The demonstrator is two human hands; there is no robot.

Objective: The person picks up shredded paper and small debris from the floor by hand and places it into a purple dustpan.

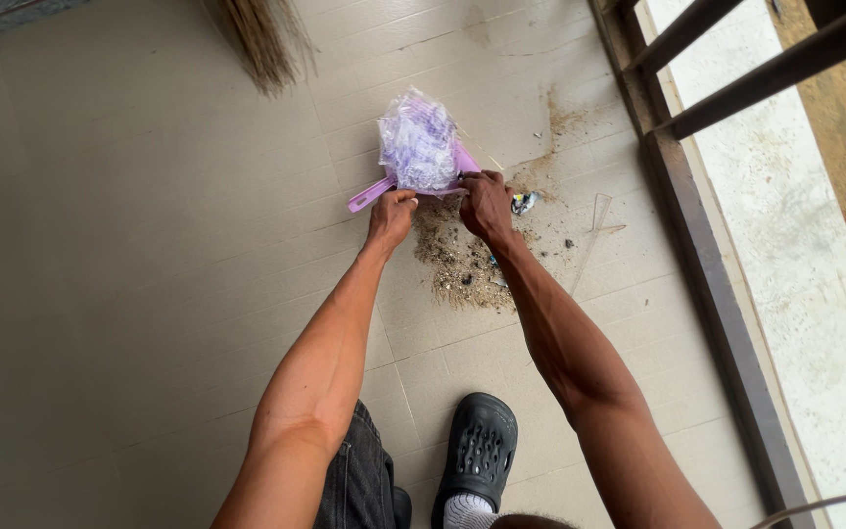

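A purple plastic dustpan [372,193] wrapped in crinkled clear plastic [417,145] hangs just above the tiled floor. My left hand [391,215] grips it from below near the handle end. My right hand [486,203] pinches the wrap at the pan's right edge. Directly under both hands lies a pile of brown dirt and small debris [462,263].
A straw broom head [268,39] rests on the tiles at the top. A thin clear stick [587,250] and a small dark scrap [523,203] lie right of the dirt. A dark metal railing [697,245] and a concrete ledge run along the right. My black clog [479,451] stands below.
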